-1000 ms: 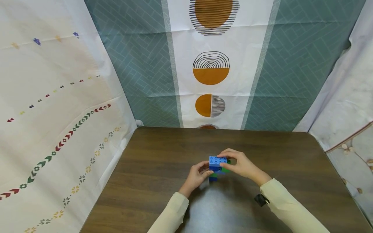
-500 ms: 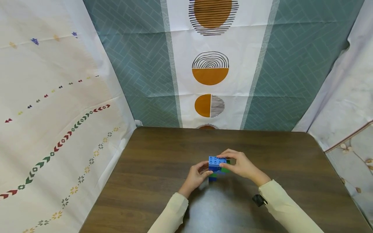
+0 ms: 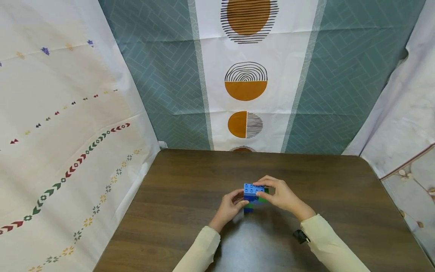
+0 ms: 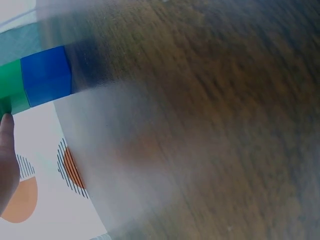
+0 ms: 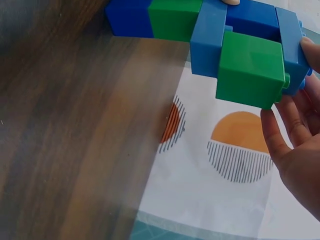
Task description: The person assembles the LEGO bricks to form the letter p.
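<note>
A stack of blue and green toy building blocks stands upright on the table between the hands. A dark blue block forms its base, with a green block above it. A lighter blue brick crosses over that and bears another dark blue block and a green block side by side. On top lies a studded light blue brick. My right hand pinches this top brick at its right end, between thumb and fingers. My left hand holds the stack's left side, its thumb in front.
The brown wooden table extends around the stack. A patterned curtain hangs behind its far edge, with white cloths at the sides. A small black device is at the right cuff.
Both hands keep their places on the stack, and the blocks look the same. The right wrist and sleeve have dipped slightly inward; the head view has shifted a little.
</note>
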{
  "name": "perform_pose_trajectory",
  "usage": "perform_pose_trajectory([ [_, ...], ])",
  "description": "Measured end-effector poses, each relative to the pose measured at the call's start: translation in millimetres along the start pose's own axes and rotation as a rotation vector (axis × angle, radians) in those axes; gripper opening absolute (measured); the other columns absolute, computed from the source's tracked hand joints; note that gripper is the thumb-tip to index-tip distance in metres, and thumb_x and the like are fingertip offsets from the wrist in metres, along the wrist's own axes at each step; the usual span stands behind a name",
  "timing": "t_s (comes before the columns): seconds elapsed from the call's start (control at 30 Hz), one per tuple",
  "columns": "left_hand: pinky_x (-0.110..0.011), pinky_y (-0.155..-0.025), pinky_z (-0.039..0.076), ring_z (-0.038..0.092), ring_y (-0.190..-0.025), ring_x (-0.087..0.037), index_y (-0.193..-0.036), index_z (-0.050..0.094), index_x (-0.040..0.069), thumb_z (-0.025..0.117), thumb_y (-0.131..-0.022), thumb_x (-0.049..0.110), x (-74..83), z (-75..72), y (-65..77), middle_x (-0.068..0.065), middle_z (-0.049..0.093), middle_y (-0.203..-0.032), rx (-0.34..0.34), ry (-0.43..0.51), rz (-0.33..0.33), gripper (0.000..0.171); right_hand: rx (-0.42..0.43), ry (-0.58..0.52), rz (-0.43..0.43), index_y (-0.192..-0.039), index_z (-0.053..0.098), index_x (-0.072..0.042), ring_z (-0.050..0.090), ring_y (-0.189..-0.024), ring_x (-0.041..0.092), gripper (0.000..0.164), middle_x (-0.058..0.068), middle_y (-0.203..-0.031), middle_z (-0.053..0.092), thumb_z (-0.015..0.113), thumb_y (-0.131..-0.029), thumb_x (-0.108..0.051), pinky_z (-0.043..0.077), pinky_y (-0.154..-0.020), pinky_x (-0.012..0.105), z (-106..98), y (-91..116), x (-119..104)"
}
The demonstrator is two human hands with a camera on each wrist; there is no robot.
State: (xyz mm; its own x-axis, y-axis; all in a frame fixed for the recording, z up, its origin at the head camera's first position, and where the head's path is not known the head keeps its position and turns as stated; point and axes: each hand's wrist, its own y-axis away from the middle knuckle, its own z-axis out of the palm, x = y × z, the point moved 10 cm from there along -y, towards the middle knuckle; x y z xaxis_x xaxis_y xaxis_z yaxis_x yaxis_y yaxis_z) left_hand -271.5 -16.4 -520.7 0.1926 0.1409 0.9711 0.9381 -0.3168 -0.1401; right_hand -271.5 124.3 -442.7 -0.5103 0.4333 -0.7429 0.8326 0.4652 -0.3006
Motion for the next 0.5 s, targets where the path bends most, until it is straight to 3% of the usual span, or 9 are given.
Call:
perform_pose_trajectory([
  [0.17, -0.030, -0.093, 0.051, 0.060, -0.113, -0.030, -0.125, 0.059, -0.001, 0.065, -0.090, 0.005, -18.0, 1.7, -4.2, -0.018, 0.063, -0.119, 0.005, -0.001, -0.005, 0.036, 0.032, 0.017, -0.023, -0.118, 0.069, -0.013, 0.060, -0.096, 0.010, 0.031, -0.007, -0.106, 0.063, 0.071, -0.088, -0.021, 0.054, -0.082, 0.037, -0.3, 4.0, -0.8],
  [0.3, -0.030, -0.093, 0.051, 0.060, -0.113, -0.030, -0.125, 0.059, -0.001, 0.066, -0.090, 0.006, -20.2, 1.2, -5.4, -0.018, 0.063, -0.119, 0.007, 0.010, 0.016, 0.036, 0.055, 0.008, -0.018, -0.119, 0.068, -0.014, 0.060, -0.095, 0.011, 0.032, -0.006, -0.106, 0.063, 0.071, -0.088, -0.021, 0.055, -0.082, 0.038, 0.0, 6.2, 1.3],
  [0.5, -0.030, -0.093, 0.051, 0.061, -0.111, -0.032, -0.123, 0.059, -0.003, 0.066, -0.090, 0.003, -17.2, 0.2, -4.7, -0.020, 0.063, -0.117, 0.021, -0.015, 0.022, 0.035, 0.085, -0.083, 0.065, -0.129, 0.061, -0.017, 0.058, -0.108, 0.017, 0.039, 0.000, -0.122, 0.061, 0.068, -0.090, -0.021, 0.051, -0.093, 0.047, 3.0, 14.7, 15.7],
])
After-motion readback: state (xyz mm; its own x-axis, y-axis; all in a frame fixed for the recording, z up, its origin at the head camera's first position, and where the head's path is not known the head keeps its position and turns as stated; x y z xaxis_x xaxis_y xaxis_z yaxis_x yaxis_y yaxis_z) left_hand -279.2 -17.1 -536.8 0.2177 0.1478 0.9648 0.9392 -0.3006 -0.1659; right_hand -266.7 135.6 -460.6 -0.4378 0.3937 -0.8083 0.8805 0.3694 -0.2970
